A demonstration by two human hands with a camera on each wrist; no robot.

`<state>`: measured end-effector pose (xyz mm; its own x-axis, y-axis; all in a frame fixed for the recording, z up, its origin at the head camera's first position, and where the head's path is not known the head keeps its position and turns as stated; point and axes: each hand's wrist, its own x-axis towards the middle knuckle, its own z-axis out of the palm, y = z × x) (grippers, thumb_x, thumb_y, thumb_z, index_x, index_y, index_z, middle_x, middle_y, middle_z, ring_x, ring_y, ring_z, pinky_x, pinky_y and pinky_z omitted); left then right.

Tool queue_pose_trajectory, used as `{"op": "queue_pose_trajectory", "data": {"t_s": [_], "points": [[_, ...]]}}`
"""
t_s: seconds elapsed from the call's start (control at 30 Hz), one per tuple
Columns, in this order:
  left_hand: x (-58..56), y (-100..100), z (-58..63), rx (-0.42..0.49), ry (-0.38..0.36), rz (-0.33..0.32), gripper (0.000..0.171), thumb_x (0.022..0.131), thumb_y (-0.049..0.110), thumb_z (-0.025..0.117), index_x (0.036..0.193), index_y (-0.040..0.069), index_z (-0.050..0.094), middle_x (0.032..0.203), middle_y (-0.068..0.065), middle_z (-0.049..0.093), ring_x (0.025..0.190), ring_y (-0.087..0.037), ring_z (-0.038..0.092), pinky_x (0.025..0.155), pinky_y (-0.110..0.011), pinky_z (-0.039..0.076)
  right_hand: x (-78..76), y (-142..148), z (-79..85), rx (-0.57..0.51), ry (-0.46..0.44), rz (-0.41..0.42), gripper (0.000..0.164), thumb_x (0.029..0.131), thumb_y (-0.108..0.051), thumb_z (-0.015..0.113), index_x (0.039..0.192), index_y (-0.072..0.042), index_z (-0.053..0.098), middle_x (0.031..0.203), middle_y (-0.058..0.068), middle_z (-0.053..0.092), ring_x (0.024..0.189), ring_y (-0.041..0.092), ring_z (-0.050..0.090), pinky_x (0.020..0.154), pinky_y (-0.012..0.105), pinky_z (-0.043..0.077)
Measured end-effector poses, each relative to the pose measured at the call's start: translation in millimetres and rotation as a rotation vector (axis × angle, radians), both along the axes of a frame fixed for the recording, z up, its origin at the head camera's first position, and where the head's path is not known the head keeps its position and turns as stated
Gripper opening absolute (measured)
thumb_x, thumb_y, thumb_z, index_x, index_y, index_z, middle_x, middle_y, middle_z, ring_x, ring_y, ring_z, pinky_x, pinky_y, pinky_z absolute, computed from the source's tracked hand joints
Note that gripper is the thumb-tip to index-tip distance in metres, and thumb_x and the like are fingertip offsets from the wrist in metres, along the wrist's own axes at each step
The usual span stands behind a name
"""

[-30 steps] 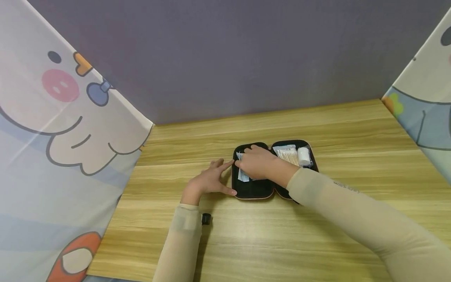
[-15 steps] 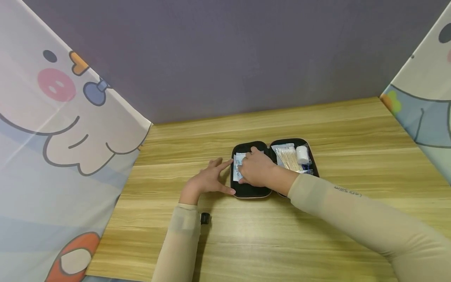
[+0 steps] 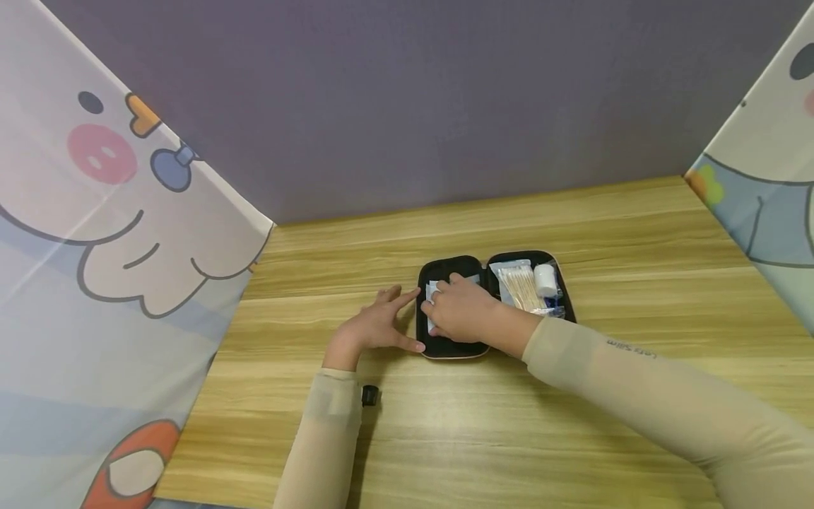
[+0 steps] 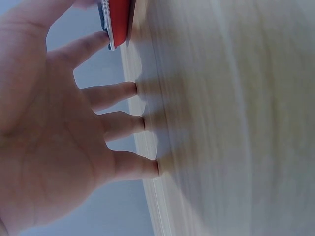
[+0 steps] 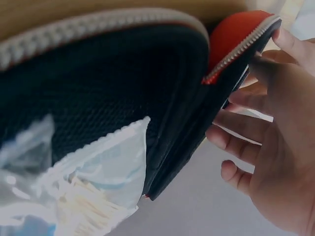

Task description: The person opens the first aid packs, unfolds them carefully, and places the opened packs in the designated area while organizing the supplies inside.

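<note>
A small black-lined zip case (image 3: pixel 454 349) lies spread out on the table, its two halves side by side. My left hand (image 3: pixel 374 326) rests at the case's left edge, fingers spread, index finger and thumb touching the rim. Over the case's left half is my right hand (image 3: pixel 463 308), its fingertips on white and blue flat packets (image 3: pixel 430 325) that it mostly covers. The right wrist view shows the right hand's fingers (image 5: pixel 243 125) loosely bent and apart, with their contact on the packets partly hidden. Cotton swabs (image 3: pixel 523 286) in a clear bag and a white roll (image 3: pixel 545 281) fill the right half.
A small black object (image 3: pixel 370 395) sits beside the left forearm on the wooden table (image 3: pixel 483 438). A grey panel (image 3: pixel 445 106) rises behind the table, and printed cloth (image 3: pixel 127 268) hangs at the left. The case's red outer shell (image 4: pixel 119 22) shows in the left wrist view.
The packets, tilted a second ago, lay flatter half a second ago and have since shifted slightly right. My right hand now covers more of them. The left hand stays at the rim.
</note>
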<state>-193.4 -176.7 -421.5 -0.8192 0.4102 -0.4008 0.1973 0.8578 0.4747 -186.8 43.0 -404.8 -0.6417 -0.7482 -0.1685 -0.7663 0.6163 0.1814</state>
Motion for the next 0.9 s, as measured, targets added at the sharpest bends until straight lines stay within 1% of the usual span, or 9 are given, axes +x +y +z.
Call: {"op": "queue_pose_trajectory", "data": {"t_s": [0.07,0.2,0.4,0.63,0.8,0.9], "points": [[0.1,-0.3,-0.4,0.0,-0.004,0.001,0.115,0.078,0.053,0.093,0.17,0.041,0.024,0.181,-0.013,0.005,0.167,-0.045,-0.003,0.125,-0.081,0.012,0.5,-1.5,-2.1,0.005,0.023,0.005,0.054,0.107,-0.056,0.056,0.141,-0.016,0.069,0.136,0.007,0.074,0.135,0.032,0.063,0.113,0.055,0.05],[0.0,-0.8,-1.4,0.001,-0.008,0.005,0.115,0.078,0.054,0.093,0.17,0.041,0.024,0.182,-0.013,0.005,0.168,-0.042,-0.005,0.126,-0.08,0.011,1.5,-5.4,-3.4,0.024,0.044,-0.018,0.051,0.107,-0.056,0.057,0.138,-0.018,0.072,0.14,0.007,0.072,0.134,0.031,0.061,0.114,0.056,0.048],[0.8,-1.3,-1.0,-0.002,-0.004,0.005,0.116,0.078,0.053,0.093,0.17,0.041,0.023,0.182,-0.013,0.004,0.168,-0.041,-0.005,0.126,-0.08,0.01,4.0,-7.8,-2.6,0.029,0.042,-0.051,0.05,0.106,-0.055,0.058,0.136,-0.017,0.073,0.138,0.007,0.072,0.128,0.03,0.063,0.11,0.054,0.05],[1.6,-0.5,0.5,-0.006,-0.003,0.005,0.116,0.078,0.054,0.093,0.17,0.042,0.023,0.182,-0.013,0.005,0.167,-0.043,-0.004,0.126,-0.08,0.01,3.9,-1.6,-3.2,0.028,0.047,-0.069,0.053,0.105,-0.056,0.059,0.141,-0.018,0.07,0.14,0.007,0.069,0.13,0.031,0.062,0.11,0.055,0.051],[0.7,-0.6,-0.6,0.0,0.0,0.005,0.116,0.077,0.054,0.093,0.17,0.041,0.024,0.181,-0.013,0.006,0.167,-0.043,-0.003,0.126,-0.08,0.009,-2.4,-2.7,-2.9,0.044,0.056,-0.084,0.05,0.107,-0.051,0.061,0.143,-0.016,0.068,0.141,0.007,0.07,0.133,0.029,0.06,0.112,0.053,0.05],[0.6,-1.0,-1.5,0.004,-0.001,0.004,0.115,0.077,0.054,0.093,0.169,0.041,0.025,0.181,-0.013,0.006,0.167,-0.043,-0.003,0.126,-0.08,0.009,-6.0,-5.0,-3.8,0.067,0.049,-0.085,0.047,0.109,-0.042,0.06,0.146,-0.014,0.065,0.144,0.007,0.068,0.138,0.029,0.058,0.116,0.053,0.049]]}}
